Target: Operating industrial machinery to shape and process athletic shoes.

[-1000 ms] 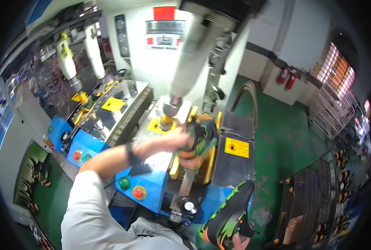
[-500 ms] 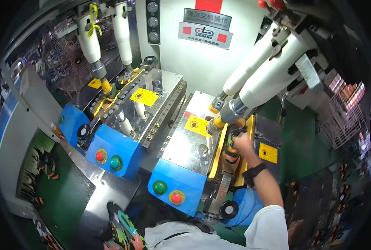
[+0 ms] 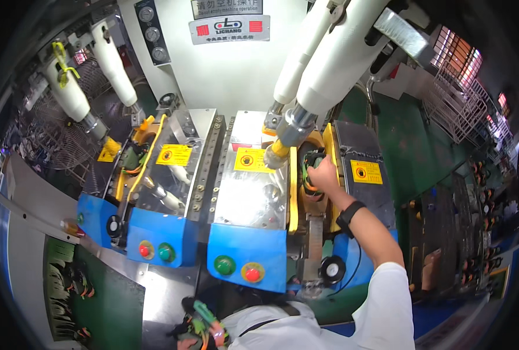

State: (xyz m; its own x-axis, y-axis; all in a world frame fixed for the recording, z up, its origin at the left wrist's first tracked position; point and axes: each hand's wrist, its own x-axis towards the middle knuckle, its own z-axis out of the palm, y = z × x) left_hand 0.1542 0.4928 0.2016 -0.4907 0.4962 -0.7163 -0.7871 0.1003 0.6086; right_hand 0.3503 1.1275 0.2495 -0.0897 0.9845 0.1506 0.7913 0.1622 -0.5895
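Green floor is beside the pressing machine; our right hand grasps one sneaker, left hand another sneaker

Shoe in right station, second shoe lower left, rack right

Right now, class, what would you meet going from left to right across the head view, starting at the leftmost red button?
Left red button → teal button → green button → right red button → right hand on a shoe → yellow warning label → white wire rack.
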